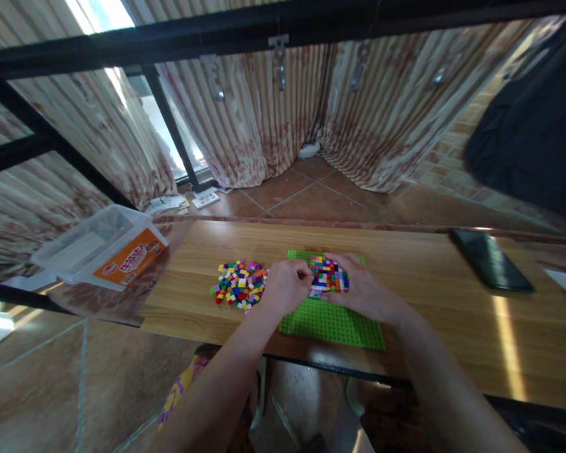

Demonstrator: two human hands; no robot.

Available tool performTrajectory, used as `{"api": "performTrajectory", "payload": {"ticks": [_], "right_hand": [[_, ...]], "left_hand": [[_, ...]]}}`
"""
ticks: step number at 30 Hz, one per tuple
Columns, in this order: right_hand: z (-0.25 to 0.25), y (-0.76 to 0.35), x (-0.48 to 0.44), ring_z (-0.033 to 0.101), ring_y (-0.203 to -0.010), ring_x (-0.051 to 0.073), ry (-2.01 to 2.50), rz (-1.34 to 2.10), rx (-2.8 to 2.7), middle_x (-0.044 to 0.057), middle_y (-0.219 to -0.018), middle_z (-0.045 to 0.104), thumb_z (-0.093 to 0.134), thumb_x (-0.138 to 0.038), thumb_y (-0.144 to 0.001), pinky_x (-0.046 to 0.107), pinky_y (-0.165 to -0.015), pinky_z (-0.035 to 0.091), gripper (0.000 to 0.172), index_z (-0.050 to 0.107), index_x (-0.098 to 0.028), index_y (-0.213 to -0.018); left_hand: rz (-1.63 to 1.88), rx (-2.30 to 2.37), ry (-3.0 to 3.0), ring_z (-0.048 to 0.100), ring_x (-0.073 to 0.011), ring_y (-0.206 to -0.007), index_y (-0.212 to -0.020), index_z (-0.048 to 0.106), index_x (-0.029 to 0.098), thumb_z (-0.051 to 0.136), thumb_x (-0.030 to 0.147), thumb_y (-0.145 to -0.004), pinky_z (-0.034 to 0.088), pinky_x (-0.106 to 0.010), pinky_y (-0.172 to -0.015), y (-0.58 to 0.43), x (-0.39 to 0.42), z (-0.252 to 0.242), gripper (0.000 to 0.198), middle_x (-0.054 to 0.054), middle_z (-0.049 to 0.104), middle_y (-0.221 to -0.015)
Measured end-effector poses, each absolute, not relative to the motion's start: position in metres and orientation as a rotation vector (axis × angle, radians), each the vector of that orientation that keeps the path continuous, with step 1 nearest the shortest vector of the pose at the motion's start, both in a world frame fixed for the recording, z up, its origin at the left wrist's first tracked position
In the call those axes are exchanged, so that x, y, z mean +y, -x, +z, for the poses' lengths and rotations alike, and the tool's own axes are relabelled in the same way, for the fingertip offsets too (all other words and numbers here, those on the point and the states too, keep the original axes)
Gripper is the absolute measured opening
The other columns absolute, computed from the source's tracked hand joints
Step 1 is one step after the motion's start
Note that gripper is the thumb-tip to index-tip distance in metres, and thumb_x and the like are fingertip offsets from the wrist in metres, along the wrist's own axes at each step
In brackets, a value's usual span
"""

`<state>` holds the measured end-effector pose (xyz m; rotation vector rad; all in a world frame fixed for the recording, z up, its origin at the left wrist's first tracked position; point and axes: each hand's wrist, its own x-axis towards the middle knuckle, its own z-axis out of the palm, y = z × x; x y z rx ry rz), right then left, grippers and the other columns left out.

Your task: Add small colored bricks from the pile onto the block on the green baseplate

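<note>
A green studded baseplate [332,324] lies on the wooden table. On its far half stands a block of multicoloured toy bricks [330,274] set in rows. My left hand [290,286] is at the left side of this block, thumb and fingertips pinched together; whatever sits between them is too small to make out. Around the right side of the block curves my right hand [361,289], thumb at the near edge and fingers at the far edge, touching it. A pile of loose small bricks [240,284] lies left of the baseplate, partly hidden by my left hand.
A dark phone-like slab [493,261] lies on the table's [419,264] right part. Beyond the table's left end stands a clear plastic tub [108,242] with an orange label. Striped curtains [245,119] and a black metal bar [193,38] are behind.
</note>
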<state>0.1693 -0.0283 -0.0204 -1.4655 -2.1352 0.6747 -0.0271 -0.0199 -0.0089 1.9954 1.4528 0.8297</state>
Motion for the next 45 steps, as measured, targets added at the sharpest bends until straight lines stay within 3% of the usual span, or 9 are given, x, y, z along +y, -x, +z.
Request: {"api": "performTrajectory", "payload": {"ticks": [12,18,22,26,32,35,41,45], "right_hand": [[-0.015,-0.169,-0.03,0.054,-0.121,0.03,1.511,0.717,-2.116,0.012,-0.132,0.054,0.075,-0.045,-0.071,0.047,-0.106,0.042,0.082,0.043,-0.021,-0.143],[-0.016,-0.168,-0.03,0.055,-0.121,0.03,1.522,0.685,-2.102,0.012,-0.133,0.054,0.075,-0.05,-0.072,0.048,-0.104,0.044,0.082,0.043,-0.023,-0.142],[-0.017,-0.167,-0.029,0.054,-0.122,0.031,1.535,0.671,-2.107,0.012,-0.133,0.053,0.076,-0.05,-0.071,0.049,-0.106,0.043,0.083,0.043,-0.023,-0.142],[-0.017,-0.167,-0.03,0.055,-0.122,0.031,1.537,0.67,-2.109,0.013,-0.134,0.053,0.076,-0.049,-0.071,0.049,-0.105,0.044,0.084,0.042,-0.023,-0.143],[-0.018,-0.167,-0.03,0.054,-0.123,0.03,1.527,0.679,-2.097,0.012,-0.134,0.052,0.075,-0.047,-0.072,0.049,-0.107,0.042,0.083,0.041,-0.024,-0.144],[-0.019,-0.167,-0.03,0.052,-0.126,0.031,1.51,0.689,-2.101,0.013,-0.137,0.049,0.076,-0.049,-0.071,0.05,-0.108,0.041,0.086,0.04,-0.024,-0.144],[-0.024,-0.17,-0.029,0.033,-0.142,0.037,1.484,0.662,-2.121,0.016,-0.157,0.022,0.082,-0.051,-0.063,0.055,-0.116,0.03,0.103,0.032,-0.026,-0.149],[-0.024,-0.169,-0.028,0.029,-0.144,0.037,1.5,0.686,-2.12,0.017,-0.157,0.021,0.082,-0.051,-0.063,0.055,-0.117,0.028,0.106,0.028,-0.026,-0.15]], "left_hand": [[0.797,1.488,-2.001,0.068,-0.0144,-0.074,-0.081,0.073,0.018,0.056,0.011,-0.081,0.052,-0.024,-0.07,0.069,0.004,-0.004,0.019,-0.002,0.076,-0.081],[0.5,1.629,-2.167,0.066,-0.017,-0.076,-0.084,0.076,0.018,0.054,0.014,-0.084,0.05,-0.028,-0.073,0.101,0.01,0.001,0.022,-0.005,0.076,-0.085],[0.335,1.548,-2.268,0.066,-0.0192,-0.088,-0.093,0.078,0.023,0.057,0.014,-0.08,0.049,-0.031,-0.082,0.105,0.006,0.002,0.026,-0.004,0.075,-0.097],[0.257,1.501,-2.373,0.063,-0.0229,-0.1,-0.086,0.078,0.026,0.061,0.018,-0.077,0.045,-0.036,-0.089,0.096,0.001,0.004,0.021,-0.003,0.074,-0.099],[0.112,1.54,-2.463,0.062,-0.0239,-0.098,-0.076,0.076,0.025,0.058,0.014,-0.076,0.04,-0.039,-0.091,0.082,-0.004,0.004,0.021,-0.004,0.073,-0.09],[0.158,1.539,-2.485,0.062,-0.023,-0.094,-0.074,0.074,0.023,0.057,0.011,-0.075,0.041,-0.039,-0.09,0.079,-0.004,0.005,0.02,-0.004,0.073,-0.087],[0.459,1.381,-2.324,0.064,-0.0176,-0.079,-0.077,0.071,0.021,0.057,0.013,-0.079,0.046,-0.03,-0.077,0.072,-0.003,0.01,0.017,-0.002,0.073,-0.08],[0.651,1.253,-2.205,0.065,-0.0148,-0.077,-0.078,0.07,0.019,0.057,0.014,-0.082,0.048,-0.027,-0.077,0.062,-0.01,0.013,0.015,-0.001,0.073,-0.08]]}}
